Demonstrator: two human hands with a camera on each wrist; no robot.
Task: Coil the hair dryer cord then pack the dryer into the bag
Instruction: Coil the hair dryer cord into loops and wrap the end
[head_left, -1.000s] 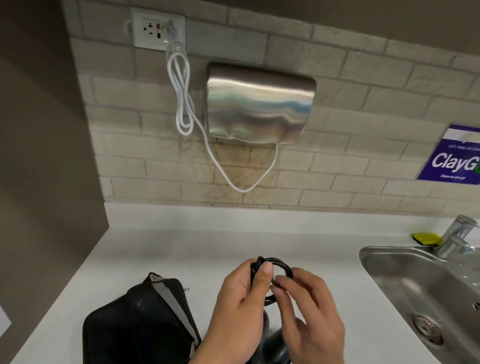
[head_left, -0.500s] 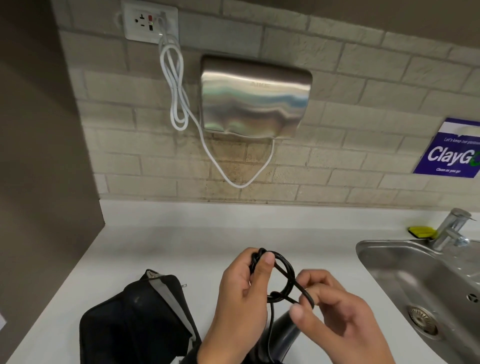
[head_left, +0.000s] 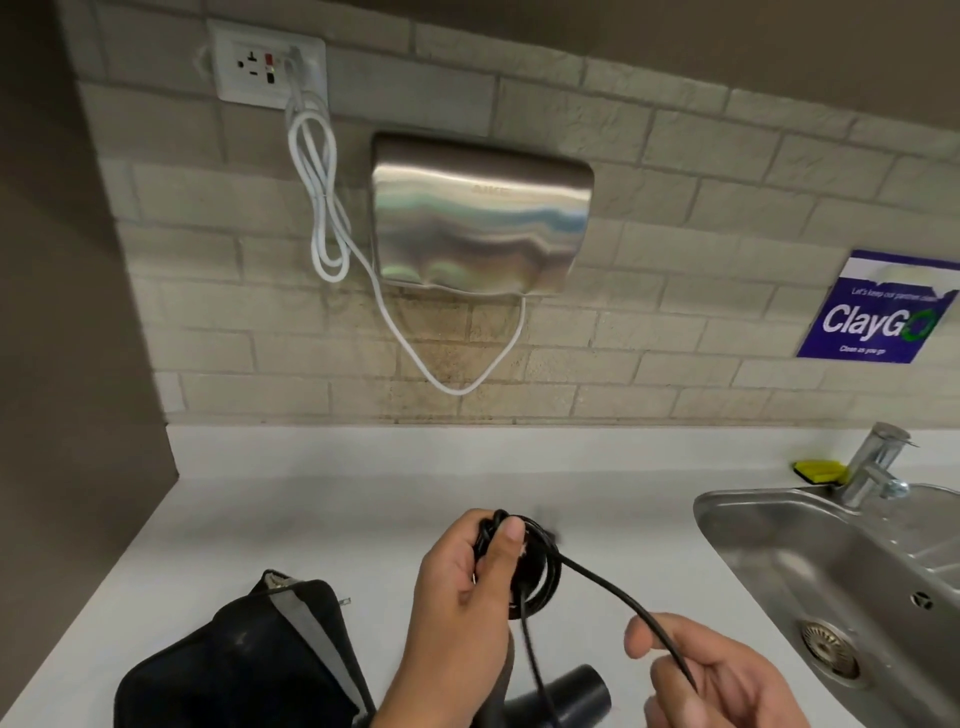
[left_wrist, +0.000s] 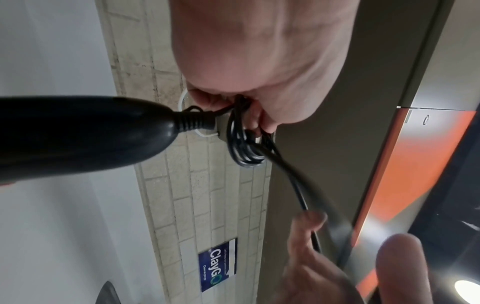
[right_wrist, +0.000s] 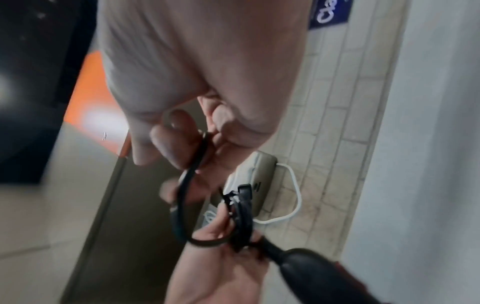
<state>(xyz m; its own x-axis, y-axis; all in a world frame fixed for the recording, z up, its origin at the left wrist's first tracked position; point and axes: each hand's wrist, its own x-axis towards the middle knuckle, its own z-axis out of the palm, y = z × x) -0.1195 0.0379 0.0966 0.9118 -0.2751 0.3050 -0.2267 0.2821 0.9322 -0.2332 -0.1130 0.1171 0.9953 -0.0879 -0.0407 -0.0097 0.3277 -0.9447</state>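
Both hands work above the white worktop (head_left: 322, 525). Left hand (head_left: 462, 608) grips the coiled black cord (head_left: 543, 574); right hand (head_left: 727, 680) pinches its free length. Hair dryer (head_left: 566, 699) hangs below them, the black bag (head_left: 234, 670) lies just left.

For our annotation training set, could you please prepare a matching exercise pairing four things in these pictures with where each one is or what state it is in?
Things:
1. coiled cord
2. black bag
3. yellow sponge
4. white cable

Places or states:
A. hanging on the brick wall from the socket
B. lying on the counter, left of the hands
C. gripped in the left hand
D. behind the sink, beside the tap

Pairs: 1-C, 2-B, 3-D, 4-A
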